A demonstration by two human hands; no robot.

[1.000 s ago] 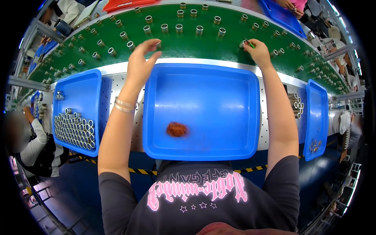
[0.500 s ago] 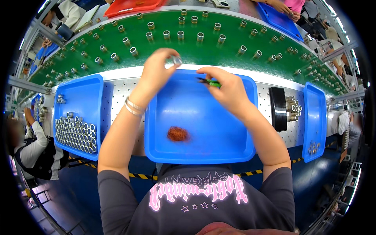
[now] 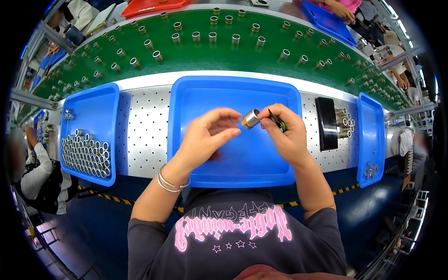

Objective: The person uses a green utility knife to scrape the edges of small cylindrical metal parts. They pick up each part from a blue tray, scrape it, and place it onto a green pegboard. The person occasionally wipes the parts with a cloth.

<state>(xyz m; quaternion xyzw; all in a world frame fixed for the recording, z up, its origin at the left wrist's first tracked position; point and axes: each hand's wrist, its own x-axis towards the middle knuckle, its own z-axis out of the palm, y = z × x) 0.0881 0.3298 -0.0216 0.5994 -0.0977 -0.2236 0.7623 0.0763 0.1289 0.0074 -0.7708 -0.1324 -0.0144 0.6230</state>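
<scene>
Over the large blue tray (image 3: pixel 233 179), a short metal sleeve (image 3: pixel 251 118) is tilted between my two hands. The thumb and forefinger of my right hand (image 3: pixel 287 133) pinch its right end. That hand also grips a small hand tool (image 3: pixel 278 123) with a green handle and dark tip; its exact kind is not clear. Beside the sleeve's left end, my left hand (image 3: pixel 210 135) has its fingers apart and looks free of it. A reddish-brown tangle (image 3: pixel 215 155) in the tray is mostly hidden behind my left hand.
A blue tray (image 3: pixel 91 116) at left holds rows of sleeves. Beyond my tray runs a green conveyor (image 3: pixel 196 58) bearing scattered sleeves. To the right are a black flat device (image 3: pixel 327 123), a cluster of sleeves (image 3: pixel 346 123) and another blue tray (image 3: pixel 371 135). Other people work around.
Both hands have come down nearer to me from the tray's far edge. The sleeve, earlier in my left hand, is now at my right fingertips, and my left fingers have spread.
</scene>
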